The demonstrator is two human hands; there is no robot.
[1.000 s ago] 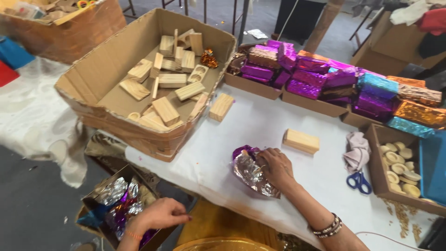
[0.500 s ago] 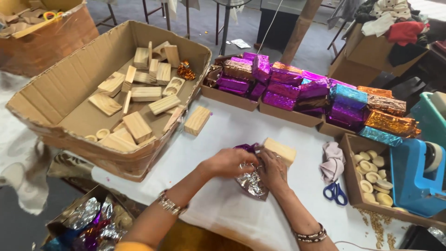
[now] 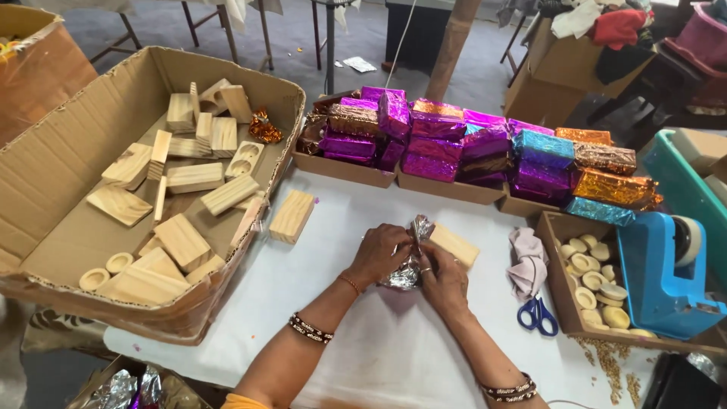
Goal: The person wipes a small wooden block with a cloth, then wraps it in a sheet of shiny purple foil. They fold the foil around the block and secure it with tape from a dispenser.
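Head view: foil wrap part-done
Left hand (image 3: pixel 382 254) and right hand (image 3: pixel 443 276) both pinch silver foil (image 3: pixel 405 273); bare wood block (image 3: pixel 453 244) beside right hand, unwrapped

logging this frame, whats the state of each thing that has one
left hand: closed on the foil sheet
right hand: closed on the foil sheet
foil sheet: crumpled, silver side out
wooden block: bare, beside the hands
big cardboard box: open
scissors: closed, flat
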